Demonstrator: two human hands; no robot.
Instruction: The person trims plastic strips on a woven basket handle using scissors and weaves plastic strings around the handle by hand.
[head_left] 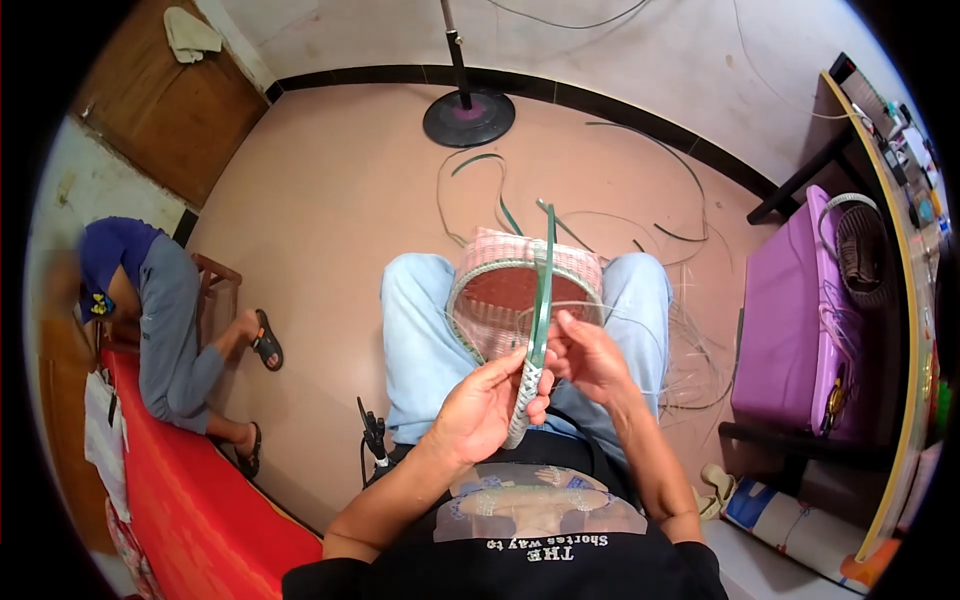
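Observation:
Between my knees sits a pink and white woven basket [487,322] with a braided rim, its opening facing me. Its handle [518,412], wrapped in a pale braid, runs toward my body. My left hand [478,405] is closed around this handle near where the braid stops. Long green strips [548,262] stand out beyond the braid, over the basket opening. Just right of the handle, my right hand [598,362] is pinched on a thin pale strand [628,314] that loops out to the right. The fingertips partly hide the strand's end.
Loose strips [680,238] lie on the floor ahead and to the right. A black round stand base [468,118] is near the far wall. At right are a purple bin [780,310] and a small basket [862,255]. A person [170,300] sits at left by a red-covered surface [190,480].

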